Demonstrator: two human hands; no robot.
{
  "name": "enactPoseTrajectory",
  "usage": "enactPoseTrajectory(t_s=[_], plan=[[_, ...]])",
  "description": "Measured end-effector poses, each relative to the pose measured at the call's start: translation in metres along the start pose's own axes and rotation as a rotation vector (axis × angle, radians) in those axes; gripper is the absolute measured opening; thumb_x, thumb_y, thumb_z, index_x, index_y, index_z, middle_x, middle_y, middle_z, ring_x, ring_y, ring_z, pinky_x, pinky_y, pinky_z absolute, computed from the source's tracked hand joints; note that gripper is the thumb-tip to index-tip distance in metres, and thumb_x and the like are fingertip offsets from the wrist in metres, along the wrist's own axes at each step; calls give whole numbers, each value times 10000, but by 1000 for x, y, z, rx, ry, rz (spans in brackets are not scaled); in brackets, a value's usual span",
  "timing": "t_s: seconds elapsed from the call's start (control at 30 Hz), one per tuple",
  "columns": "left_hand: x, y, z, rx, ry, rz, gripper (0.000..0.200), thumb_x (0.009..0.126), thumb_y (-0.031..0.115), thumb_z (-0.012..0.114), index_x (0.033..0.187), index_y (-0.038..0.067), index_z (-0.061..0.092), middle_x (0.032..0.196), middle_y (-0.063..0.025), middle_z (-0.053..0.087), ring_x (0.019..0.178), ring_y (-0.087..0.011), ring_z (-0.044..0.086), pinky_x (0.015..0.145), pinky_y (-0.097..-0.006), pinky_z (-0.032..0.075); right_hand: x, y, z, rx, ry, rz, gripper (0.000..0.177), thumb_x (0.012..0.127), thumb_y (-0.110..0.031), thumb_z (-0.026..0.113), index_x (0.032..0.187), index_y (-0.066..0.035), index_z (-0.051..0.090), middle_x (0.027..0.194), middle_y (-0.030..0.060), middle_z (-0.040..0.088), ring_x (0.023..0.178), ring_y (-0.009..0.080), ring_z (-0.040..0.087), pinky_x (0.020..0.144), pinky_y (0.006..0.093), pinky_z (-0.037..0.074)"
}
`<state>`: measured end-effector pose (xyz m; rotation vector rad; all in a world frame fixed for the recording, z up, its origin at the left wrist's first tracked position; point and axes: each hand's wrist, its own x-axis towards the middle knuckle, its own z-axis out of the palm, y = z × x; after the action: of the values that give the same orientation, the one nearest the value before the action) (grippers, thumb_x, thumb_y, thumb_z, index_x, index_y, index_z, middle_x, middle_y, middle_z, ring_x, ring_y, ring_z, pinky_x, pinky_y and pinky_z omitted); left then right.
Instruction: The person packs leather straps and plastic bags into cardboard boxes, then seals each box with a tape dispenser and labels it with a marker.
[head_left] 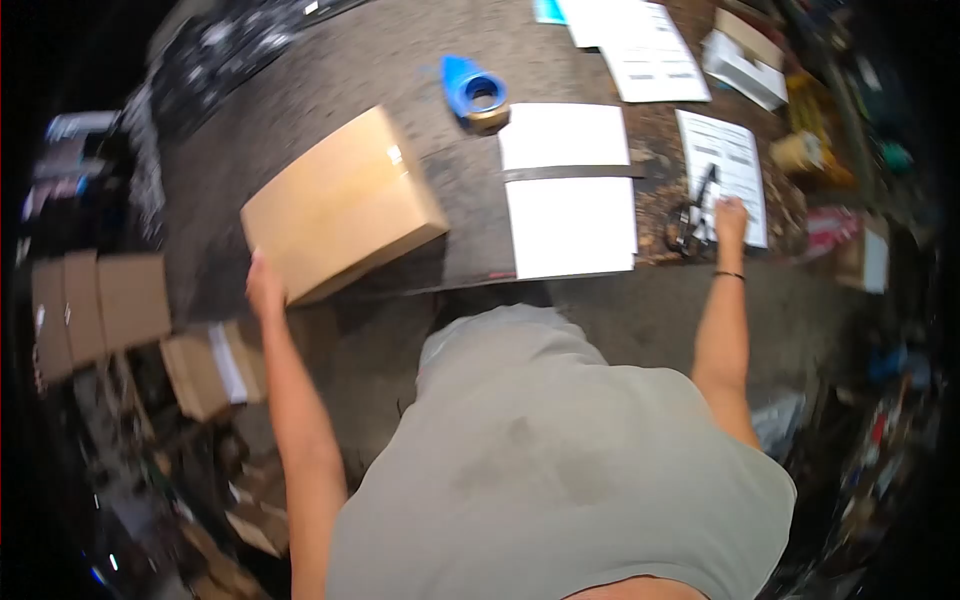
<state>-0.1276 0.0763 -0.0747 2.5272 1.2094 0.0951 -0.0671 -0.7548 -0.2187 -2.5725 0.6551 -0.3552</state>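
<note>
A closed cardboard box sits at an angle on the dark worktable, close to its front edge. My left hand is at the box's near left corner, gripping it there; part of the fingers is hidden. On the right, my right hand rests over a printed sheet with its fingers curled in. Whatever those fingers hold, if anything, is too blurred to make out. Just left of that hand lie black-handled scissors, partly on the sheet.
A blue tape dispenser stands behind a white sheet stack crossed by a dark strip. More printed papers and a small open carton lie at the back right. Black plastic wrap covers the back left. Cardboard boxes stand at lower left.
</note>
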Motion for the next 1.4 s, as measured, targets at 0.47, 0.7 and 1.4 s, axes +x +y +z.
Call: enactPoseTrajectory(t_s=[0.47, 0.7, 1.4], plan=[[-70, 6, 23, -510, 246, -252, 591, 937, 440, 433, 1377, 50, 364, 1372, -206, 421, 1251, -370, 427, 1001, -437, 383, -13, -28, -20, -217, -131, 216, 332, 896, -304, 506, 1053, -18, 563, 1044, 222, 626, 1014, 418, 574, 855, 487, 448], [-132, 41, 15, -943, 34, -400, 767, 950, 466, 444, 1485, 185, -28, 1505, -149, 180, 1312, -370, 314, 919, -580, 378, -31, -96, -45, 809, 178, 304, 237, 950, -206, 457, 1050, 3, 508, 747, 36, 519, 571, 96, 505, 469, 226, 436], [0, -20, 20, -981, -96, -81, 515, 944, 253, 489, 1360, -9, 333, 1358, -125, 430, 1186, -213, 452, 938, -316, 393, -176, -526, 133, 716, -245, -827, 230, 782, -124, 643, 1003, -77, 603, 987, 121, 545, 903, 330, 534, 806, 429, 467]])
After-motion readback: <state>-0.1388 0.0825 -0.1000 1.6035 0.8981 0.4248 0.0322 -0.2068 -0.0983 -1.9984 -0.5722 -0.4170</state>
